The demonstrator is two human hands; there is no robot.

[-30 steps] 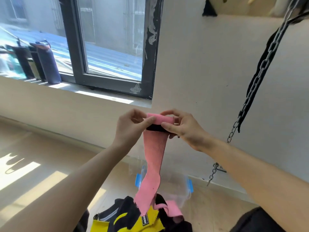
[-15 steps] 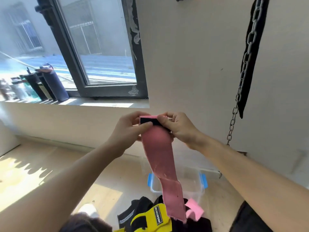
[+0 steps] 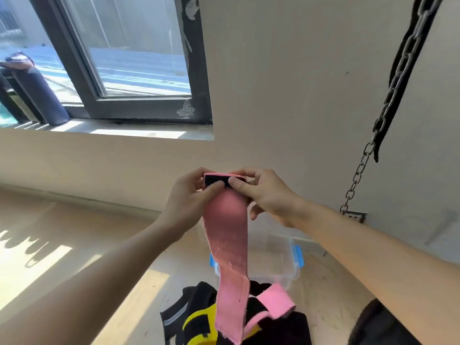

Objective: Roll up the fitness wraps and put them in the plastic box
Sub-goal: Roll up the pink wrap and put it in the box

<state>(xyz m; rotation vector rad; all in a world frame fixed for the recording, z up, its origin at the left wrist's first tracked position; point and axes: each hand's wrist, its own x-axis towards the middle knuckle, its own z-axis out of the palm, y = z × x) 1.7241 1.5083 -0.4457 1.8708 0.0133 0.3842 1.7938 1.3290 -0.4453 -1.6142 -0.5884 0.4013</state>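
Head: both hands (image 3: 185, 202) (image 3: 266, 195) in pinch on wrap (image 3: 227, 232)

the pink wrap (image 3: 227, 245) was matt cloth, its face scuffed with pale fuzzy patches, with a rough black patch (image 3: 215, 181) at its top. the plastic box (image 3: 278, 257) looked clear and glossy, the chain (image 3: 393, 88) was dull grey metal, and the floor (image 3: 331, 295) was pale smooth wood.
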